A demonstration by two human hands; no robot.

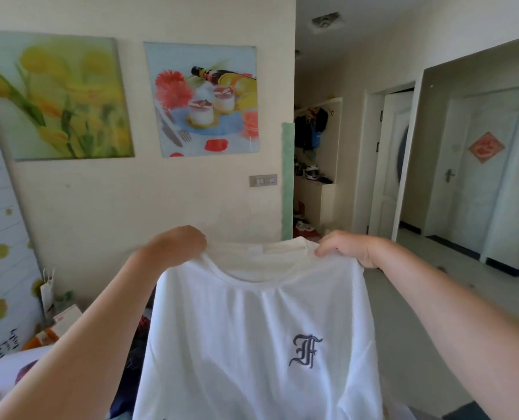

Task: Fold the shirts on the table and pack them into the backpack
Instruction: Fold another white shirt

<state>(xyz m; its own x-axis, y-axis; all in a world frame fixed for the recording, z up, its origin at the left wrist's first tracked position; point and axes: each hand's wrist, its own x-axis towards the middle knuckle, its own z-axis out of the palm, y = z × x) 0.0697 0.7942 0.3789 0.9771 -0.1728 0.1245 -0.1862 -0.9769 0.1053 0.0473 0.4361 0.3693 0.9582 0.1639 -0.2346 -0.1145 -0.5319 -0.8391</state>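
1. White T-shirt point(252, 328) is held up in the air at near centre, printed front toward the camera. It hangs from its two shoulders and the hem runs out of frame below.
2. Left hand point(176, 247): fingers curled over the shoulder on the left of the collar point(258, 268), clutching cloth. Right hand point(347, 248): grasping the shoulder on the right, fingers folded down onto the fabric.
3. Backpack is not in view. A heap of dark clothing point(132, 356) shows low on the left behind the shirt; I cannot tell what it lies on.
4. Step in hand, as I read it: shaking the shirt out square before the first fold. To do it well:
   - Hold both shoulders level and gently taut.
   - Grip equally far from the collar so the centre line hangs true.
   - Lower it flat, face down, before turning the sleeves in.
5. Material: thin, soft knit, slightly translucent against the light. The round neck is banded, with a pale label inside the back. A dark blue gothic letter F point(305, 350) sits on the chest, right of centre.
6. Shallow folds fan down from each grip. The cloth is limp and will likely need smoothing after every fold.
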